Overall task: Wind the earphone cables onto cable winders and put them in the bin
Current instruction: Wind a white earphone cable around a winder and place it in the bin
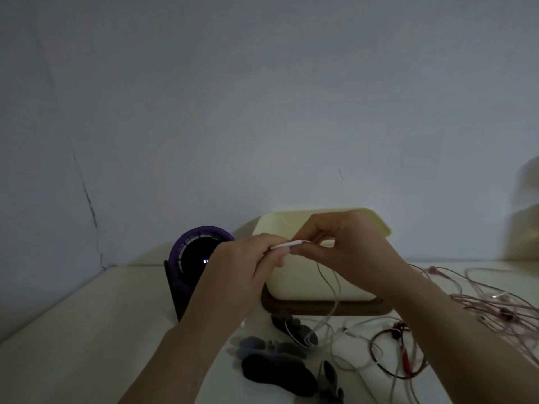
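Midair, left hand [242,266] and right hand [350,252] pinch cable [287,244] before bin [297,284].

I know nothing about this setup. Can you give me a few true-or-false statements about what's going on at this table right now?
1. The left hand and the right hand both pinch a thin white cable piece in front of the cream bin. True.
2. The purple fan stands to the right of the bin. False: it stands to the bin's left.
3. Pink cables lie loose on the table at the right. True.
4. The dark winders lie inside the bin. False: they lie on the table, nearer the person than the bin.
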Tool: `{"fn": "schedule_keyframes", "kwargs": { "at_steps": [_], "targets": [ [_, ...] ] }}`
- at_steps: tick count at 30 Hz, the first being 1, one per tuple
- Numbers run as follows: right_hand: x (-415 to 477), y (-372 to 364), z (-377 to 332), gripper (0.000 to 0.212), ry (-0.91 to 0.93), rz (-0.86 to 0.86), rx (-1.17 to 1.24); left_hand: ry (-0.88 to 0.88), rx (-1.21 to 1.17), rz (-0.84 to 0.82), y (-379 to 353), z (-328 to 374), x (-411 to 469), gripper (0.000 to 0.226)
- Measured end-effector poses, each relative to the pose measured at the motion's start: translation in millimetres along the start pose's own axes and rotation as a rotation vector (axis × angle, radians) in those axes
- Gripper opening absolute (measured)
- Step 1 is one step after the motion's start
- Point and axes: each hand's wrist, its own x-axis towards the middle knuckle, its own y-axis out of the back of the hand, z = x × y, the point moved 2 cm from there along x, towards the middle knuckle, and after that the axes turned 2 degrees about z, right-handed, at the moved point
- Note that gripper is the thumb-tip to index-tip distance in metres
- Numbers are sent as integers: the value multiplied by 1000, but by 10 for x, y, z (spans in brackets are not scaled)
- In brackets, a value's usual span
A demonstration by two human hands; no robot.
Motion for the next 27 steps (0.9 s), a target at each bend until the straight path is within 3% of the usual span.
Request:
{"fn": "schedule_keyframes", "kwargs": {
  "at_steps": [9,14,20,27],
  "targets": [
    [-1,49,98,5,140,-44,-96,104,-66,22,-59,-69,1,37],
    [-31,23,159,8,113,-114,-157,147,-28,-43,-70,-61,-45,13],
    [-81,16,181,12,-59,-119,3,228,-38,-38,-119,-1,-68,10],
    [-111,68,163,4,-123,-106,154,246,-221,-38,-135,49,-100,16]
  ]
}}
